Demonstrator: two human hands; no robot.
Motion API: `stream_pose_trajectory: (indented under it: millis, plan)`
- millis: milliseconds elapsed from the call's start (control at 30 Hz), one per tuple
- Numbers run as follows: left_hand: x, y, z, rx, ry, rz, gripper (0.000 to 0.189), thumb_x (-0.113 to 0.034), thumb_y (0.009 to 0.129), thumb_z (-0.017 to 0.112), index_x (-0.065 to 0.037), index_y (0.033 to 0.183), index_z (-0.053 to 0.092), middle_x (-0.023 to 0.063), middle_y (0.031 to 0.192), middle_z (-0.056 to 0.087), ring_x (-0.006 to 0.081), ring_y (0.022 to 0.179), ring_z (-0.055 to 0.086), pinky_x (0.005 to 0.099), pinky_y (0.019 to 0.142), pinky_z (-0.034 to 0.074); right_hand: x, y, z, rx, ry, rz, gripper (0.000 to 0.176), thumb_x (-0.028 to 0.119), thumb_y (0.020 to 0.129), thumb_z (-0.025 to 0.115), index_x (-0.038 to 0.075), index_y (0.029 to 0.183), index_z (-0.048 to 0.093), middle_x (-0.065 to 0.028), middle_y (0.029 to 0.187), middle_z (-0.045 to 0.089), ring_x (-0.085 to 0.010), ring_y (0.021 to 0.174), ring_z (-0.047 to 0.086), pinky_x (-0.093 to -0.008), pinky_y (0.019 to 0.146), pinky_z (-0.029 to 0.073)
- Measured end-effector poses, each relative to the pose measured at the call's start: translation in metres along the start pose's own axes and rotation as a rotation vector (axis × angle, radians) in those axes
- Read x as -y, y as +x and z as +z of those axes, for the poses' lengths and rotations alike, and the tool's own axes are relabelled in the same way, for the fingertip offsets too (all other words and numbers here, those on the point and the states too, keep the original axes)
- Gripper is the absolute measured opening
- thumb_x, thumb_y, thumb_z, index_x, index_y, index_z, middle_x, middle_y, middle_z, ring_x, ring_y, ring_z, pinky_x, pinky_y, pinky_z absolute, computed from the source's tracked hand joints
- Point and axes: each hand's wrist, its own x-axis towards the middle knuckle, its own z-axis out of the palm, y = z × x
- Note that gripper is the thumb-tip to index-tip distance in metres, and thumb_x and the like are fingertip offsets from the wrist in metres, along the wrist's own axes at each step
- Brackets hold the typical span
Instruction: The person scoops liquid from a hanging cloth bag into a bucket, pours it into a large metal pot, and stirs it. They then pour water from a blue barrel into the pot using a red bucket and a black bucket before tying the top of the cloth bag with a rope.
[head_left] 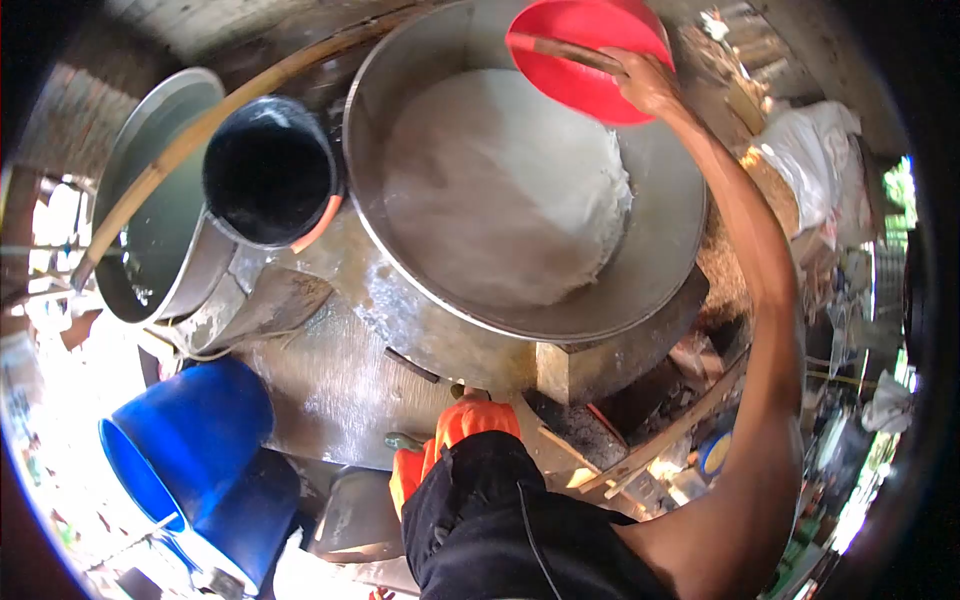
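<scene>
My right hand (pixel 648 85), at the end of my outstretched arm, is closed around a wooden stick that lies across a red plastic bowl (pixel 570 85). Together they look like a handled scoop. The bowl is tilted over the far right rim of a very large round metal pan (pixel 665 250). Inside the pan lies a pale, cloudy mass (pixel 480 190), with a rough white edge on its right side. I cannot make out whether it is liquid or grainy. The bowl's underside and any contents are partly hidden. My left hand is out of view.
A black bucket (pixel 268 180) and a wide metal tub (pixel 150 230) stand left of the pan, with a long curved pole (pixel 235 100) crossing above. Blue drums (pixel 215 420) lie lower left. Wooden planks (pixel 690 410) and white sacks (pixel 815 160) are at right.
</scene>
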Motion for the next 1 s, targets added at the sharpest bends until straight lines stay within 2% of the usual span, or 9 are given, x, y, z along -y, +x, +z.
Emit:
stream_pose_trajectory:
  millis: [133, 233, 267, 367, 500, 600, 700, 833, 1000]
  plan:
    - [0.065, -0.023, 0.003, -0.022, -0.152, -0.025, 0.023, -0.020, 0.103, 0.050, 0.000, 0.098, 0.059, 0.0131, 0.080, 0.069, 0.0196, 0.073, 0.067, 0.0349, 0.066, 0.055, 0.062, -0.027, -0.045, 0.237, 0.985, 0.384, 0.024, 0.026, 0.095, 0.061, 0.006, 0.107, 0.065, -0.0012, 0.076, 0.064, -0.0077, 0.066, 0.059, -0.0242, 0.057, 0.045]
    - [0.157, -0.019, 0.047, -0.004, -0.365, 0.217, 0.015, -0.020, 0.100, 0.050, -0.010, 0.090, 0.056, 0.0065, 0.069, 0.062, 0.0189, 0.055, 0.063, 0.0360, 0.042, 0.051, 0.124, -0.063, -0.059, 0.330, 1.456, 0.382, 0.042, 0.025, 0.093, 0.067, 0.000, 0.126, 0.059, -0.0072, 0.105, 0.070, -0.0188, 0.099, 0.067, -0.0345, 0.090, 0.052]
    - [0.123, -0.047, 0.071, -0.112, -0.276, -0.017, 0.020, -0.018, 0.099, 0.047, -0.009, 0.084, 0.057, 0.0058, 0.064, 0.060, 0.0188, 0.053, 0.062, 0.0348, 0.039, 0.049, 0.130, -0.071, -0.045, 0.329, 1.501, 0.491, 0.048, 0.025, 0.092, 0.067, -0.003, 0.130, 0.057, -0.0116, 0.115, 0.069, -0.0219, 0.107, 0.066, -0.0360, 0.098, 0.049]
    - [0.169, -0.044, 0.123, -0.168, -0.551, -0.218, 0.014, -0.016, 0.099, 0.048, -0.010, 0.096, 0.060, 0.0050, 0.076, 0.064, 0.0184, 0.060, 0.065, 0.0405, 0.049, 0.055, 0.217, -0.095, -0.040, 0.394, 1.501, 0.160, 0.053, 0.017, 0.090, 0.067, -0.006, 0.136, 0.053, -0.0105, 0.118, 0.068, -0.0200, 0.110, 0.064, -0.0345, 0.097, 0.050]
    - [0.177, -0.040, 0.156, -0.279, -0.636, -0.279, 0.014, -0.016, 0.098, 0.050, -0.010, 0.099, 0.063, 0.0053, 0.080, 0.066, 0.0179, 0.062, 0.065, 0.0369, 0.048, 0.054, 0.378, -0.084, -0.071, 0.578, 1.390, -0.205, 0.057, 0.013, 0.090, 0.068, -0.002, 0.141, 0.048, -0.0033, 0.097, 0.068, -0.0092, 0.069, 0.060, -0.0241, 0.059, 0.049]
    - [0.218, -0.020, 0.177, -0.612, -0.578, -0.002, 0.012, -0.017, 0.087, 0.058, -0.007, 0.086, 0.065, 0.0045, 0.062, 0.060, 0.0148, 0.051, 0.061, 0.0330, 0.045, 0.051, 0.476, -0.033, -0.070, 0.628, 1.371, -0.359, 0.053, 0.014, 0.093, 0.065, -0.001, 0.141, 0.048, -0.0054, 0.101, 0.069, -0.0095, 0.069, 0.060, -0.0255, 0.061, 0.050]
    - [0.229, -0.024, 0.169, -0.931, -0.451, 0.184, 0.025, -0.024, 0.091, 0.061, 0.000, 0.088, 0.064, 0.0190, 0.082, 0.068, 0.0336, 0.080, 0.068, 0.0404, 0.073, 0.053, 0.580, 0.036, -0.058, 0.725, 1.368, -0.514, 0.049, 0.015, 0.094, 0.063, 0.000, 0.139, 0.051, -0.0052, 0.103, 0.069, -0.0084, 0.071, 0.060, -0.0238, 0.066, 0.051]
    - [0.214, -0.051, 0.138, -1.012, -0.715, -0.179, 0.026, -0.025, 0.089, 0.065, -0.003, 0.102, 0.068, 0.0171, 0.093, 0.070, 0.0256, 0.090, 0.069, 0.0365, 0.081, 0.053, 0.674, 0.048, -0.038, 0.906, 1.364, -0.651, 0.039, 0.014, 0.093, 0.064, 0.002, 0.130, 0.057, -0.0005, 0.092, 0.067, -0.0071, 0.069, 0.061, -0.0195, 0.061, 0.049]
    - [0.266, -0.014, 0.185, -1.030, -1.057, -0.037, 0.016, -0.022, 0.092, 0.055, -0.010, 0.081, 0.060, 0.0025, 0.062, 0.053, 0.0149, 0.049, 0.049, 0.0343, 0.046, 0.040, 0.747, 0.015, 0.021, 0.868, 1.272, -0.594, 0.040, 0.014, 0.087, 0.072, 0.011, 0.125, 0.060, -0.0019, 0.089, 0.066, -0.0115, 0.064, 0.061, -0.0221, 0.049, 0.048]
